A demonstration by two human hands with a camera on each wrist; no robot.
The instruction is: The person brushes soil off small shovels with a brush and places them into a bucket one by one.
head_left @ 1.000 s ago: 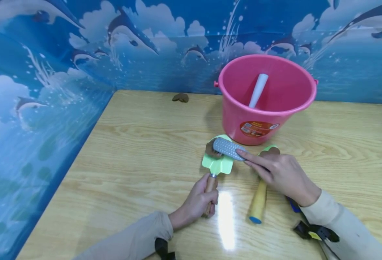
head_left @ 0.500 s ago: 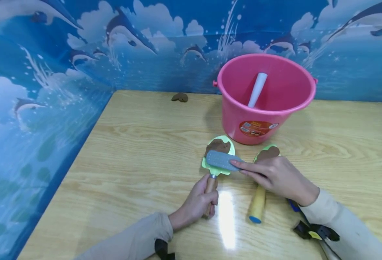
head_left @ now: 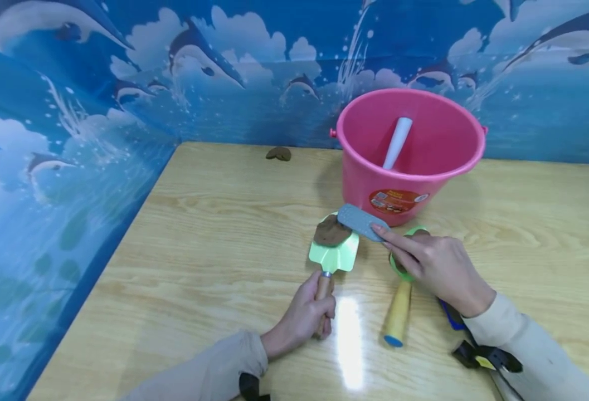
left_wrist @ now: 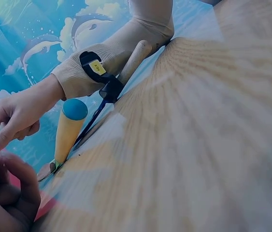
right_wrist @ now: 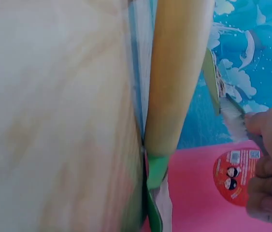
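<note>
In the head view my left hand (head_left: pixel 304 309) grips the wooden handle of a small green garden shovel (head_left: pixel 338 257), its blade pointing away from me. A brown mud-like patch (head_left: pixel 330 232) covers the blade's upper part. My right hand (head_left: pixel 442 270) pinches a grey-blue scrub brush (head_left: pixel 361 221), forefinger along its back, at the blade's upper right edge. Bristles (right_wrist: pixel 232 118) show beneath it in the right wrist view. Under and beside the right hand lies a second tool with a yellow handle (head_left: pixel 398 314), a blue end cap and a green head bearing brown matter.
A pink bucket (head_left: pixel 356 186) stands just behind the shovel, a pale handle (head_left: pixel 397 143) leaning inside it. A brown lump (head_left: pixel 278 153) lies at the table's back edge. Something blue-edged (head_left: pixel 452 316) is partly hidden under my right wrist. A dolphin-print backdrop borders the table (head_left: pixel 199 250).
The brush has swept down the shovel blade towards its handle, then back up to the upper right edge. The left hand stays nearly in place, with the blade slightly turned.
</note>
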